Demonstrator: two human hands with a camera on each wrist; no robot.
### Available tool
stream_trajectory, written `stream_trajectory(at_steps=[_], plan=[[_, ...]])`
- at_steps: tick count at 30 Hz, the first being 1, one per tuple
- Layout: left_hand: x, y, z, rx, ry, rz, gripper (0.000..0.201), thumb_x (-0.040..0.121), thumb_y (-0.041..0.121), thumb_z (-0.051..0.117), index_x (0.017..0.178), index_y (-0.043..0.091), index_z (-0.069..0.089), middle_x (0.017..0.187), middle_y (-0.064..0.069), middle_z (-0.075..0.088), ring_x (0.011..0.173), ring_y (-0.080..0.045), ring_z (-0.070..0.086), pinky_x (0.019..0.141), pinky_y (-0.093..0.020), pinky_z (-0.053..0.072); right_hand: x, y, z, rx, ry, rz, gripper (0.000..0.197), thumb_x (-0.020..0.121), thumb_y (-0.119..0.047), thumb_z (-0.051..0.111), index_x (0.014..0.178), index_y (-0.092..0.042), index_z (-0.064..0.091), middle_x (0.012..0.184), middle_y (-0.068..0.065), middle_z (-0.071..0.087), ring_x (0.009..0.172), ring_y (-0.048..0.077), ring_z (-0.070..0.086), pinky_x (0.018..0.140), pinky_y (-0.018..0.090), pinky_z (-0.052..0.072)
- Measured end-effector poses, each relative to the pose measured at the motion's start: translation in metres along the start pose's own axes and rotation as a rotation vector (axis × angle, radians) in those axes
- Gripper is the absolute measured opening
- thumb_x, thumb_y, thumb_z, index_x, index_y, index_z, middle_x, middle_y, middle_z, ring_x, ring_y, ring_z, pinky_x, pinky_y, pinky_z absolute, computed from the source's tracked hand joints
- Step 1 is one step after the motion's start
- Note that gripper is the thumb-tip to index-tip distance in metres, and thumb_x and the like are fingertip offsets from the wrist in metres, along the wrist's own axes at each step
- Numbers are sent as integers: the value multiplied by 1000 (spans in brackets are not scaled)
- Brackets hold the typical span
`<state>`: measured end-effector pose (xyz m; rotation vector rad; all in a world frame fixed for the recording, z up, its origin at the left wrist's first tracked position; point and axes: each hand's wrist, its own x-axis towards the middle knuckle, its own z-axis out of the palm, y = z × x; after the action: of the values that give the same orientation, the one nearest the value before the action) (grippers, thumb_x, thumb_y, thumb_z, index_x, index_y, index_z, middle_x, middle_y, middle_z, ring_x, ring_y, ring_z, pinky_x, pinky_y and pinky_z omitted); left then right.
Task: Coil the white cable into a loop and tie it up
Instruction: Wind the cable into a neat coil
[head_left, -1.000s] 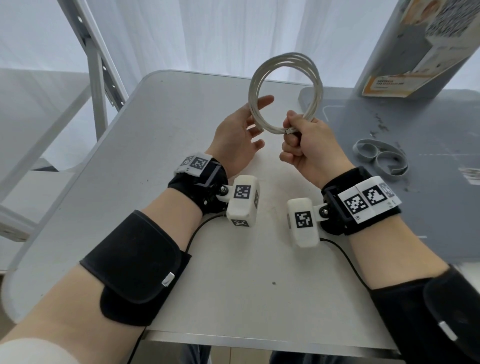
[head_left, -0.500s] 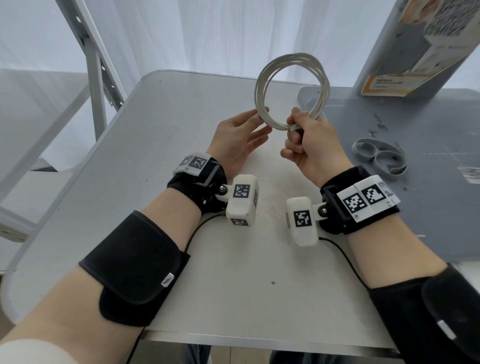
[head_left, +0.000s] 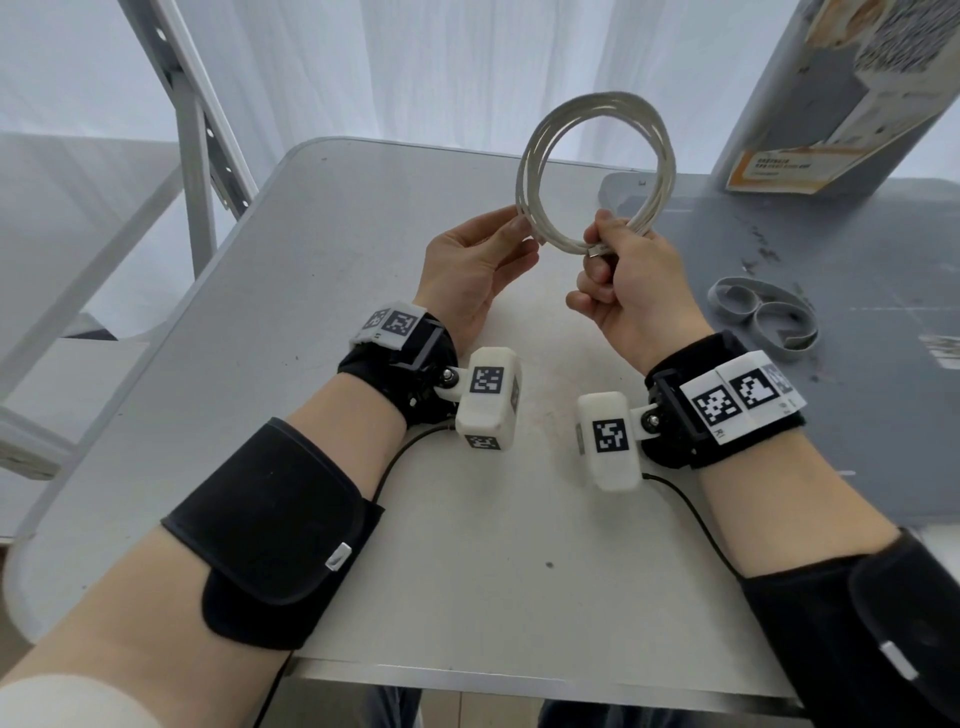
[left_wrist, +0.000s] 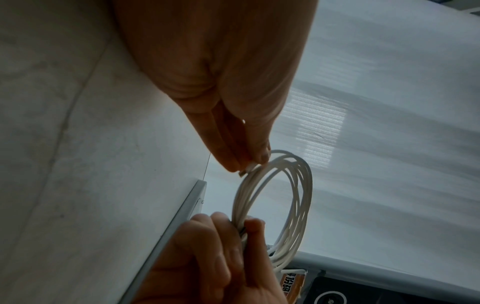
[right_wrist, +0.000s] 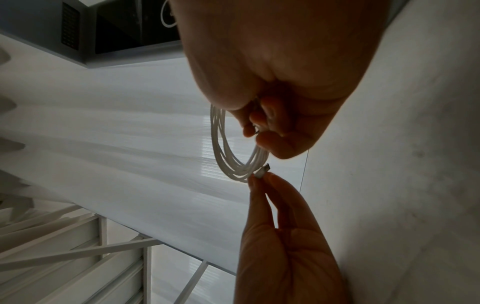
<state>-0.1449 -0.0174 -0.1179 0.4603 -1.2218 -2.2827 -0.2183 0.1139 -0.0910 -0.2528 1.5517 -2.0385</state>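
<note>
Above the far half of the desk (head_left: 322, 270) you hold the white cable (head_left: 597, 171) already wound into a round coil of several turns, clear of the surface. Your right hand (head_left: 623, 291) grips the bundled turns at the bottom of the coil; your left hand (head_left: 478, 270) pinches the free plug end (right_wrist: 262, 172) against the coil's near side. The coiling looks done; the tying is left, and a grey strap (head_left: 763, 317) lies near the desk's right edge. White curtains hang behind, and a metal frame stands past the far left corner.
</note>
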Motion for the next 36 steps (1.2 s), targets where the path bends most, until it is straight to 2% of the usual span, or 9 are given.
stream_trajectory(at_steps=[4, 9, 13, 17, 23, 27, 32, 34, 36], plan=[[1, -1, 1, -32, -21, -11, 18, 94, 1, 61, 111, -3, 67, 85, -8, 74, 76, -15, 69, 77, -24, 57, 1, -1, -3, 26, 7, 6, 27, 107, -23, 49, 82, -13, 53, 55, 2, 33, 43, 13, 27, 43, 26, 38], [2, 0, 0, -55, -20, -19, 15, 94, 1, 61, 108, 0, 68, 85, -8, 73, 78, -15, 69, 77, -25, 57, 1, 0, -2, 31, 6, 7, 28, 107, -23, 49, 82, -13, 54, 55, 2, 35, 43, 13, 27, 43, 25, 39], [3, 0, -2, -112, -24, -32, 17, 95, 1, 59, 110, -2, 67, 92, -11, 73, 84, -17, 71, 78, -25, 57, 2, 1, -1, 12, -9, 20, 28, 107, -23, 50, 81, -13, 54, 56, 2, 34, 44, 13, 27, 43, 25, 40], [1, 0, -1, -95, -67, -52, 14, 97, 2, 56, 105, 1, 68, 91, -9, 76, 87, -17, 73, 79, -24, 57, 1, 1, -1, -9, -20, 32, 27, 107, -23, 50, 82, -13, 53, 58, 3, 33, 45, 14, 27, 43, 26, 42], [1, -1, -2, -36, -65, -76, 13, 94, 6, 63, 105, 5, 69, 94, -8, 75, 87, -18, 71, 85, -29, 56, 0, 1, 0, -24, -14, 34, 27, 107, -22, 49, 82, -12, 54, 58, 3, 34, 46, 13, 27, 44, 25, 43], [1, -1, 0, -8, -29, -76, 20, 95, 6, 62, 113, -1, 68, 101, -13, 72, 89, -23, 68, 86, -32, 57, 1, 1, -1, -45, 8, 34, 25, 107, -22, 50, 85, -12, 54, 57, 2, 36, 45, 13, 29, 45, 26, 45], [0, 2, 1, 14, -13, -73, 29, 96, 26, 63, 104, -1, 70, 95, -10, 73, 88, -25, 71, 80, -34, 58, 2, 2, -1, -82, 26, 36, 25, 107, -23, 49, 85, -12, 55, 55, 0, 39, 44, 12, 31, 46, 27, 47], [-1, 0, 1, 43, -33, -53, 30, 92, 18, 69, 113, -4, 67, 93, -9, 72, 89, -24, 71, 82, -32, 57, 2, 3, -1, -101, 20, 43, 25, 107, -24, 50, 85, -12, 56, 56, 0, 39, 43, 12, 32, 46, 27, 48], [-1, -1, -1, 43, -15, -53, 30, 89, 10, 72, 115, -4, 66, 90, -7, 73, 88, -23, 70, 82, -32, 57, 3, 3, -1, -120, 10, 49, 25, 107, -24, 50, 85, -12, 57, 55, -1, 40, 42, 12, 33, 47, 28, 48]])
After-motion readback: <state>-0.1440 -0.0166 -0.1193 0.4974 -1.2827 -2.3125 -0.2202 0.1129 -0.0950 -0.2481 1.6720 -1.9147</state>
